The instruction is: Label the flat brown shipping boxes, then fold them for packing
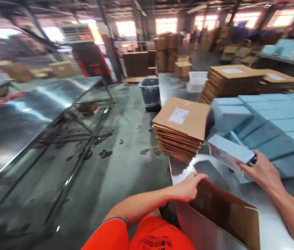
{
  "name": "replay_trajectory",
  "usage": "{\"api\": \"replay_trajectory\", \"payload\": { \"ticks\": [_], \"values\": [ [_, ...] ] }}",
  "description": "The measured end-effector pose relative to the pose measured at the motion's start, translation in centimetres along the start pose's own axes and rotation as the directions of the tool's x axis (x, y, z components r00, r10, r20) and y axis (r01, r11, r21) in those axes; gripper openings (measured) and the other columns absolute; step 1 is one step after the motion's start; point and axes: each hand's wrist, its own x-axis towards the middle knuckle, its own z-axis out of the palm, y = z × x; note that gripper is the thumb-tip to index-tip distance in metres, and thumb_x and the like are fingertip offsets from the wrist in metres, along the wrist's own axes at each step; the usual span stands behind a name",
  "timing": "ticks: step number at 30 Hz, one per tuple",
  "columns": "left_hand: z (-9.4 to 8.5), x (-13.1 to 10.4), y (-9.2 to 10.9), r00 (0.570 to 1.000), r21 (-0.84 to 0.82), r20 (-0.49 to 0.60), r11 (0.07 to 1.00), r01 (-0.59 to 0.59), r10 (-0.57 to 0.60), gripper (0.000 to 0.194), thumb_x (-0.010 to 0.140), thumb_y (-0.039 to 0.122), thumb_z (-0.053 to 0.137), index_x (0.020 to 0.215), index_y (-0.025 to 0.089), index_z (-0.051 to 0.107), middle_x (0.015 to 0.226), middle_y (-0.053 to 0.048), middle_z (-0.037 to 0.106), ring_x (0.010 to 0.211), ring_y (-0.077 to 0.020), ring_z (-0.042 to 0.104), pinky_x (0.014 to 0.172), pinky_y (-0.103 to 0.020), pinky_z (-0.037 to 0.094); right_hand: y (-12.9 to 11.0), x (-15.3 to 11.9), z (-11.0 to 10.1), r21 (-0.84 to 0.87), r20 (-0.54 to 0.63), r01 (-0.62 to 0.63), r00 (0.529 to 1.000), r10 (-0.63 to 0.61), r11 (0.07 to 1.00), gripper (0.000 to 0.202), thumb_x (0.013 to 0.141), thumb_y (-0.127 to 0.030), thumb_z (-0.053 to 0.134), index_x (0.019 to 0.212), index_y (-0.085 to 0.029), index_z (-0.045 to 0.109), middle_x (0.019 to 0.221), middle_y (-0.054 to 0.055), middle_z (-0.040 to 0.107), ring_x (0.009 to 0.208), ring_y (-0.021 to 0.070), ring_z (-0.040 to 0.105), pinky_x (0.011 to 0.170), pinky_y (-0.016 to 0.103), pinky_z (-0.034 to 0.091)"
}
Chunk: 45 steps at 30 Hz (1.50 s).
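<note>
The grey floor (126, 146) gives wide open room between the empty metal table (40, 100) at the left and the metal worktop (271, 205) at the right. On this worktop, pale-blue boxes (287, 118) stand in close rows. The cardboard stack (180, 128) reaches to the left edge of the worktop; its white label (178, 115) has print too blurred to read. Nearer, the open carton (225, 215) lies along the same edge. Above it and to its right, the pale box (230, 151) is held tilted by its near end in the right hand (265, 172). The left hand (187, 187) touches the carton's rim; its grip I cannot tell. The orange shirt (160, 232) carries dark, unreadable writing.
</note>
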Motion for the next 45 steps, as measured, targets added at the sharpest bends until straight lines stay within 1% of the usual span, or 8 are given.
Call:
{"api": "replay_trajectory", "payload": {
  "ticks": [5,10,15,22,27,31,39,45],
  "values": [
    [3.2,1.7,-1.8,0.978,-0.078,0.185,0.993,-0.086,0.099,0.080,0.072,0.001,0.044,0.150,0.018,0.040,0.155,-0.012,0.040,0.146,-0.0267,0.033,0.123,-0.046,0.024,0.8,-10.5,-9.1,0.281,-0.184,-0.232,0.939,0.290,0.931,0.094,0.056,-0.057,0.084,0.135,-0.015,0.053,0.114,0.016,0.065,0.092,0.0254,0.063,0.081,0.042,0.049],
    [3.5,5.7,-3.9,0.986,-0.354,0.164,0.934,0.054,0.005,0.070,0.092,0.034,0.049,0.158,0.024,0.026,0.163,-0.004,0.030,0.151,-0.0261,0.024,0.126,-0.044,0.015,-1.1,-20.9,-12.0,0.366,-0.166,-0.309,0.907,0.388,0.878,0.091,0.061,-0.055,0.083,0.138,-0.018,0.050,0.119,0.014,0.061,0.098,0.0256,0.063,0.085,0.041,0.053],
    [4.4,7.6,-2.5,0.968,-0.466,0.220,0.858,0.215,-0.123,0.070,0.097,0.043,0.045,0.159,0.029,0.016,0.161,-0.005,0.035,0.148,-0.0214,0.034,0.122,-0.041,0.027,1.8,-27.7,-10.0,0.151,0.296,-0.431,0.879,0.375,0.890,0.084,0.067,-0.065,0.073,0.135,-0.023,0.048,0.125,0.014,0.062,0.106,0.0312,0.064,0.087,0.045,0.058],
    [5.7,3.0,1.4,0.957,0.187,-0.152,0.944,0.272,-0.245,0.043,0.096,0.052,0.049,0.114,0.018,0.068,0.109,-0.012,0.072,0.105,-0.0266,0.065,0.098,-0.040,0.047,5.5,-28.9,-4.5,0.148,0.227,-0.360,0.919,0.323,0.921,0.098,0.079,-0.067,0.062,0.157,-0.026,0.018,0.159,0.016,0.029,0.136,0.0337,0.046,0.098,0.048,0.054],
    [8.5,-3.5,2.0,0.949,0.403,0.297,0.887,-0.226,0.107,0.050,0.095,0.058,0.045,0.101,0.017,0.074,0.105,-0.018,0.070,0.107,-0.0332,0.061,0.099,-0.046,0.044,5.1,-27.7,-0.7,-0.007,0.238,-0.174,0.956,0.171,0.985,0.080,0.082,-0.063,0.061,0.148,-0.023,0.041,0.159,0.015,0.028,0.141,0.0342,0.040,0.110,0.053,0.043],
    [7.9,-2.6,1.4,0.921,0.411,0.302,0.838,-0.359,0.247,0.059,0.091,0.060,0.051,0.136,0.022,0.060,0.145,-0.018,0.053,0.138,-0.0404,0.040,0.115,-0.058,0.026,6.7,-29.4,-1.2,0.123,0.386,-0.115,0.920,0.059,0.986,0.061,0.095,-0.065,0.038,0.135,-0.024,0.059,0.152,0.010,0.046,0.147,0.0302,0.031,0.119,0.054,0.031],
    [7.8,1.2,-1.3,0.981,0.315,0.034,0.934,0.169,-0.189,0.106,0.070,0.058,0.079,0.156,0.025,0.026,0.167,-0.016,0.009,0.153,-0.0415,0.005,0.120,-0.064,0.008,4.5,-32.6,1.6,0.265,0.295,-0.387,0.905,0.308,0.883,0.062,0.096,-0.065,0.033,0.131,-0.025,0.064,0.159,0.008,0.036,0.151,0.0298,0.020,0.122,0.055,0.019],
    [8.0,-2.3,-2.7,0.689,-0.217,0.229,0.654,0.725,-0.687,0.061,0.093,0.061,0.046,0.141,0.022,0.046,0.143,-0.015,0.055,0.128,-0.0338,0.056,0.092,-0.048,0.057,6.7,-33.8,4.3,0.505,0.124,-0.458,0.877,0.464,0.732,0.057,0.093,-0.059,0.044,0.142,-0.030,0.052,0.157,0.006,0.040,0.145,0.0258,0.037,0.116,0.047,0.036]
  ]
}}
